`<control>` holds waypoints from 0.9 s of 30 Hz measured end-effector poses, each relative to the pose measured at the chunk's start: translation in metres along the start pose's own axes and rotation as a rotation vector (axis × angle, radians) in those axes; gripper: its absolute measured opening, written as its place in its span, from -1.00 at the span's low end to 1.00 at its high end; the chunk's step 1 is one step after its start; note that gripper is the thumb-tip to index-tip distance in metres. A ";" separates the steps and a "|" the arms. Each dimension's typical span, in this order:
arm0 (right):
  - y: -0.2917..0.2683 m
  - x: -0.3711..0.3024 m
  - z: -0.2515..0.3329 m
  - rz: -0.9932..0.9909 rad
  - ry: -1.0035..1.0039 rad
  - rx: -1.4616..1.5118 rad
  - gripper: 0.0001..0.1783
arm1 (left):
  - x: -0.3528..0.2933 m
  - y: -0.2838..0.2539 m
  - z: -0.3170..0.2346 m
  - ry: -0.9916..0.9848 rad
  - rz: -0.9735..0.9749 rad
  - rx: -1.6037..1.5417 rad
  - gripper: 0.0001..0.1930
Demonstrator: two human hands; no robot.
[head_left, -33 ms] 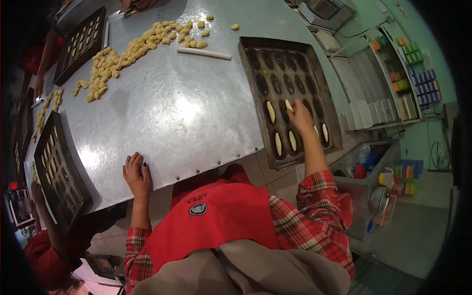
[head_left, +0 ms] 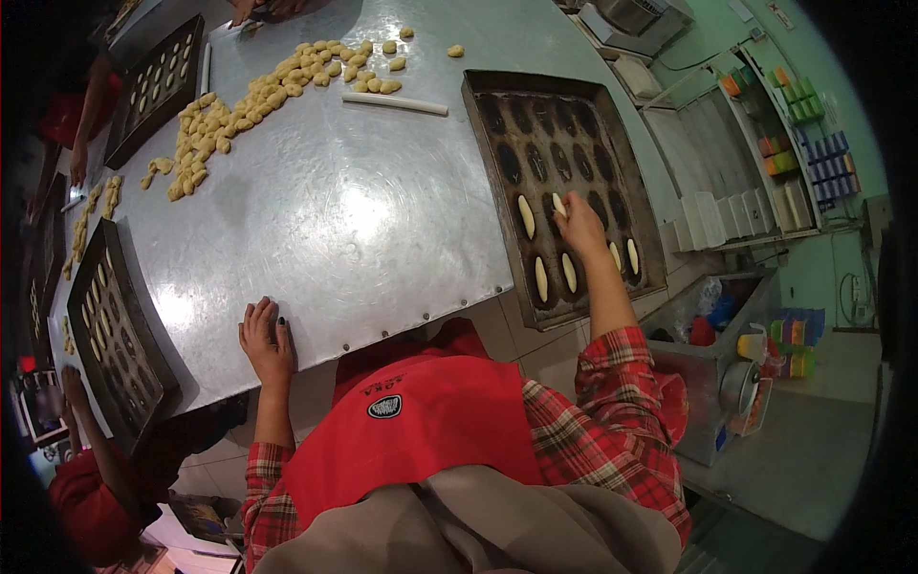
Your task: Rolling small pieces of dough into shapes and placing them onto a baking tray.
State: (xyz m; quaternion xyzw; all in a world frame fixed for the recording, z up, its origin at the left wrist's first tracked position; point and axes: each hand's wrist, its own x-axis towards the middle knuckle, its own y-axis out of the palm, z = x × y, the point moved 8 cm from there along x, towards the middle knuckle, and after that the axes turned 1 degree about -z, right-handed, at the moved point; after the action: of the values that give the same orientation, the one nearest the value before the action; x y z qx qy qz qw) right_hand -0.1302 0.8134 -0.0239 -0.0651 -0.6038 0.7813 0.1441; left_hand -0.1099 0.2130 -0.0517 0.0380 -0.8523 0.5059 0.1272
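Note:
My right hand is over the dark baking tray on the right, its fingers closed on a pale strip of dough at one of the oval hollows. In the nearer hollows lie several more shaped dough strips, among them one just left of my hand and another in the near row. The farther hollows hold no dough. My left hand rests flat on the near edge of the metal table, fingers stretched out and holding nothing.
Many dough lumps lie across the far left of the table, beside a white rolling pin. Partly filled trays stand along the left edge. Co-workers' hands show at the left and far side. A shelf rack stands at the right.
My right hand stays at the same hollow with the dough strip, shifting only slightly. My left hand has not moved. At the left, a co-worker's hand has shifted a little beside the tray.

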 end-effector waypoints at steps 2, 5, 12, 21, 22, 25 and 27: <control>0.000 0.002 0.010 -0.037 -0.076 -0.035 -0.65 | -0.002 -0.001 0.002 0.007 -0.001 0.014 -0.61; 0.011 0.006 -0.028 0.110 0.252 0.203 -0.67 | -0.002 0.001 0.001 0.006 0.004 0.004 -0.61; 0.020 0.007 -0.023 0.069 0.075 0.132 -0.66 | 0.000 -0.001 -0.002 -0.003 -0.011 0.021 -0.63; -0.004 0.019 -0.033 -0.047 0.142 0.416 -0.64 | 0.003 -0.002 -0.004 -0.025 0.009 0.016 -0.65; -0.014 0.028 -0.018 -0.103 0.114 0.447 -0.66 | 0.003 -0.004 -0.002 -0.037 0.014 0.014 -0.65; -0.047 0.060 0.046 -0.250 -0.071 0.600 -0.72 | 0.025 0.001 -0.011 0.039 0.032 -0.085 -0.63; -0.049 0.085 0.122 -0.161 -0.193 0.705 -0.73 | 0.061 0.009 -0.027 0.100 0.037 -0.191 -0.61</control>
State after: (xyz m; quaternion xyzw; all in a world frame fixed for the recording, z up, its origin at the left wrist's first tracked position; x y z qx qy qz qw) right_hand -0.2373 0.7378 0.0618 0.1101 -0.3115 0.9300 0.1607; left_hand -0.1655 0.2451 -0.0317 -0.0155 -0.8899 0.4257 0.1632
